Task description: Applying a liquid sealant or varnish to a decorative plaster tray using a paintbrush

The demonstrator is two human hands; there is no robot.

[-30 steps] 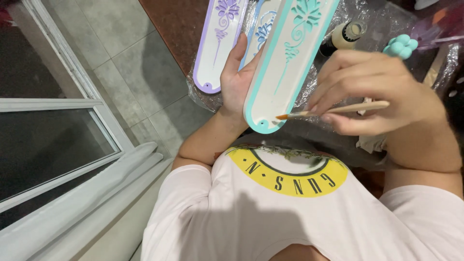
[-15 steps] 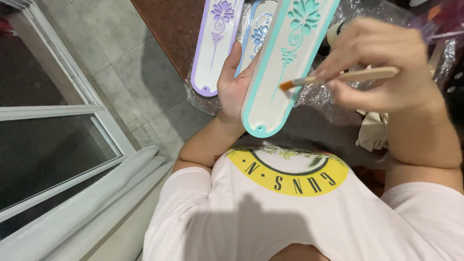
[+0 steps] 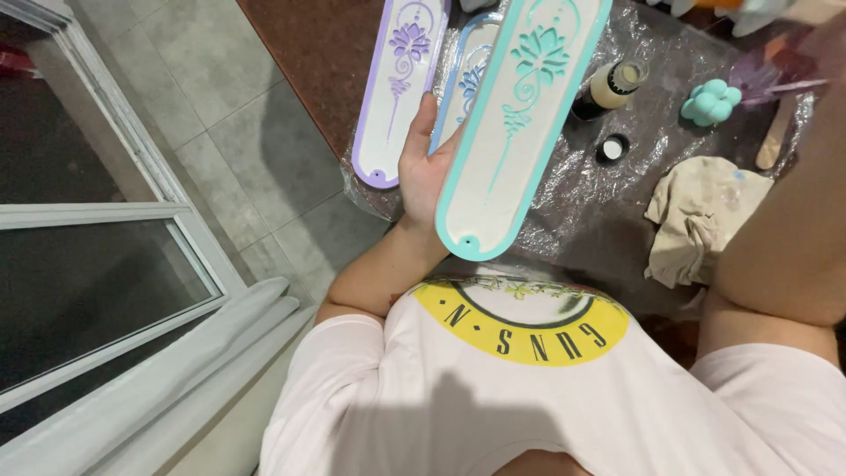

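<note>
Holding a long teal-rimmed white tray with a raised lotus motif, the left hand cups its underside, thumb laid along the left rim; the tray is tilted off the table, its rounded end toward six o'clock. The right forearm rises at three o'clock, but its hand leaves the view, so its grip cannot be told. At eleven o'clock lie a purple-rimmed tray and, partly hidden, a blue-rimmed tray on clear plastic sheeting. At one o'clock stand a small bottle and its cap; a stained cloth lies at three. The step appears to be painting the rim; any further stroke calls for steady support.
</note>
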